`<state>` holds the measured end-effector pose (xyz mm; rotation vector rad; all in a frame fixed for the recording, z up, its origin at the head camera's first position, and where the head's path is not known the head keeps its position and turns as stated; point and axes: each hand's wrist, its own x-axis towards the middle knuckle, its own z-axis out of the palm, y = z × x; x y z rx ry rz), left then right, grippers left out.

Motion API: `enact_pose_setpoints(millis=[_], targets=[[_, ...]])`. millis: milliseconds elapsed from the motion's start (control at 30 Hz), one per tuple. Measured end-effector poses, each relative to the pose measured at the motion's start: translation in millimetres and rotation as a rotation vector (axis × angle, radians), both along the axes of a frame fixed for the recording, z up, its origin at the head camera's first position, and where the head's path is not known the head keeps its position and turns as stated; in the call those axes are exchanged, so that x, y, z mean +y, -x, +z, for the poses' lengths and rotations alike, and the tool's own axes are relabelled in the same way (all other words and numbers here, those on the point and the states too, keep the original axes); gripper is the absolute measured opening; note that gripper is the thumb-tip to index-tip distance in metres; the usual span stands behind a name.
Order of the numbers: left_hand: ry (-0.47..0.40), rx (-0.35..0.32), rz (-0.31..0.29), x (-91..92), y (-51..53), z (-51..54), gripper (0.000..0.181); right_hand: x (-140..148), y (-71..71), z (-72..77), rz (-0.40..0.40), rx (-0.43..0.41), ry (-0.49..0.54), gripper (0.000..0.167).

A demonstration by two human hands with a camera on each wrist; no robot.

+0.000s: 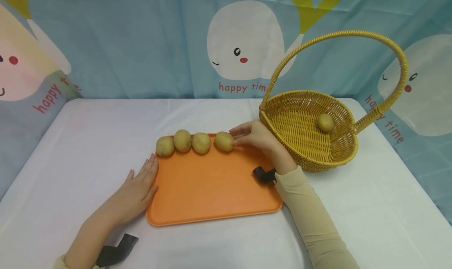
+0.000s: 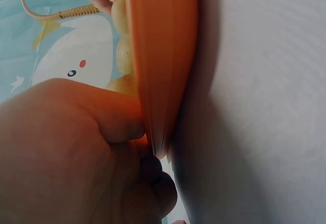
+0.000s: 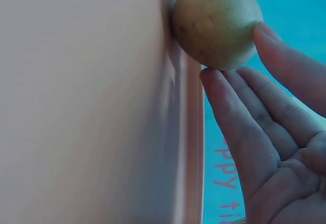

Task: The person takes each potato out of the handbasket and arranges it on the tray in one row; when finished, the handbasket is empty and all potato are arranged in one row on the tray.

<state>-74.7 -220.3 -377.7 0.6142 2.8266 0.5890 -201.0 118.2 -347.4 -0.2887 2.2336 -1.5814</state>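
A row of potatoes lies along the far edge of an orange tray. The rightmost potato is pinched at its right end by my right hand; in the right wrist view the thumb and fingertips meet the potato. To its left, across a small gap, sit three more, among them a middle potato and the leftmost potato. My left hand rests against the tray's left edge, fingers extended along it. The left wrist view shows its thumb touching the tray rim.
A wicker basket with a tall handle stands behind and right of the tray, one potato inside. White cloth covers the table. A printed blue curtain hangs behind. Dark wrist-worn pieces show beside both forearms.
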Motion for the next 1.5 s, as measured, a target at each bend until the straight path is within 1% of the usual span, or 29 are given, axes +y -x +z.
enact_pose_setpoints(millis=[100,133,200,300,367,600,767,1100,1400,1500], targets=[[-0.002,-0.003,0.001,0.2,0.5,0.1,0.066,0.0,-0.1,-1.7,-0.02,0.032,-0.044,0.031],[-0.003,-0.004,0.001,0.2,0.7,0.1,0.066,-0.7,-0.5,-2.0,-0.028,0.029,-0.048,0.03],[-0.004,-0.004,0.002,0.1,0.9,-0.1,0.066,-2.0,-1.4,-2.5,-0.044,0.007,-0.033,0.029],[-0.003,-0.006,0.003,0.0,1.0,-0.5,0.066,-4.7,-2.7,-3.4,-0.081,-0.054,0.018,0.028],[-0.003,-0.007,0.004,0.1,0.9,-0.7,0.066,-5.9,-3.0,-5.1,-0.089,-0.079,0.047,0.027],[-0.008,-0.007,0.004,0.6,0.6,-0.7,0.066,-9.6,-3.5,-8.8,-0.075,-0.1,0.089,0.028],[-0.007,-0.008,0.003,1.0,0.6,-0.2,0.066,-10.5,-3.7,-9.3,-0.087,-0.112,0.103,0.027],[-0.005,-0.017,0.008,0.0,0.1,0.6,0.066,-13.2,-2.8,-12.2,-0.095,-0.099,0.121,0.027],[-0.006,-0.006,0.004,-1.0,0.6,-1.1,0.066,-11.2,-1.7,-12.2,-0.071,-0.089,0.092,0.03],[-0.005,-0.004,0.002,-0.9,1.0,-1.6,0.066,-9.5,-1.3,-11.0,-0.065,-0.088,0.101,0.032]])
